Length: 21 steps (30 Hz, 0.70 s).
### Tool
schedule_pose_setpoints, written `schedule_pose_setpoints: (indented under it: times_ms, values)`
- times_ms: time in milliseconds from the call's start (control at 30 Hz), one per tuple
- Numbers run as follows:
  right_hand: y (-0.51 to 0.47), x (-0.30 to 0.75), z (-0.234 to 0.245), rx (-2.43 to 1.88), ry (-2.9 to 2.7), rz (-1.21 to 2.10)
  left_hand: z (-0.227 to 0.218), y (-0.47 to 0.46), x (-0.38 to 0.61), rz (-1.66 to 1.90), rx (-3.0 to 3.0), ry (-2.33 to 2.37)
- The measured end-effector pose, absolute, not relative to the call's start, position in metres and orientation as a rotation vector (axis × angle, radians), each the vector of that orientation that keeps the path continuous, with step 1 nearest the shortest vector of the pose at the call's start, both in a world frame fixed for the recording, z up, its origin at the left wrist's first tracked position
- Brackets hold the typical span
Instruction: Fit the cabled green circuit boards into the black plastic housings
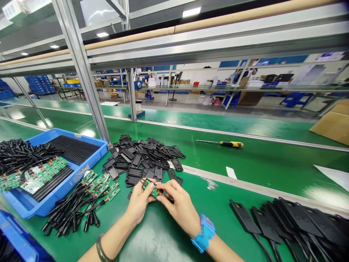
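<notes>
— Wrists sit nearest me, a dark band on the left, a blue watch [204, 233] on the right. What do the hands have?

— Both are closed together on one small green circuit board [151, 188]: my left hand [139, 203] pinches its near end, my right hand [180, 208] grips the other end, where a black piece lies under the fingers. It hangs just above the worktop [160, 233].

— And around them?

— Just beyond the hands lies a heap of black plastic shells [144, 158]. Left of my left hand, more green boards with black cables [81, 203] lie loose, then a blue tray [54, 171] with more boards and cables. Right of my right hand, finished-looking black units with leads [289, 222] lie in a row. A screwdriver [220, 143] lies well beyond.

— How far along?

— I judge it midway: a row done, plenty of boards and shells left, this board not yet cased.
</notes>
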State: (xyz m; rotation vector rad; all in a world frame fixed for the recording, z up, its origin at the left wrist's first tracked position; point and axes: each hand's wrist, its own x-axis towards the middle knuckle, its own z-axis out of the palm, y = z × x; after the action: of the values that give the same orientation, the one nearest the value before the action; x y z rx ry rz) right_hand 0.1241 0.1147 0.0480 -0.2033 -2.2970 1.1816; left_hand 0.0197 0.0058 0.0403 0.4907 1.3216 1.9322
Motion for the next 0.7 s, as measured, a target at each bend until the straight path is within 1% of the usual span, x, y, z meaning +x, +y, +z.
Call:
schedule_pose_setpoints:
  times_ms: [133, 267, 433, 700]
  values:
    - [0.117, 0.123, 0.045, -0.307, -2.284, 1.240, 0.041, 0.006, 0.018, 1.963, 0.439, 1.326]
    - [0.126, 0.122, 0.045, -0.325, -2.465, 1.229, 0.042, 0.004, 0.017, 1.982, 0.447, 1.296]
    - [0.131, 0.121, 0.047, -0.308, -2.502, 1.421, 0.042, 0.004, 0.019, 1.992, 0.551, 1.368]
    - [0.125, 0.119, 0.038, -0.320, -2.320, 1.640, 0.041, 0.003, 0.021, 2.003, 0.630, 1.495]
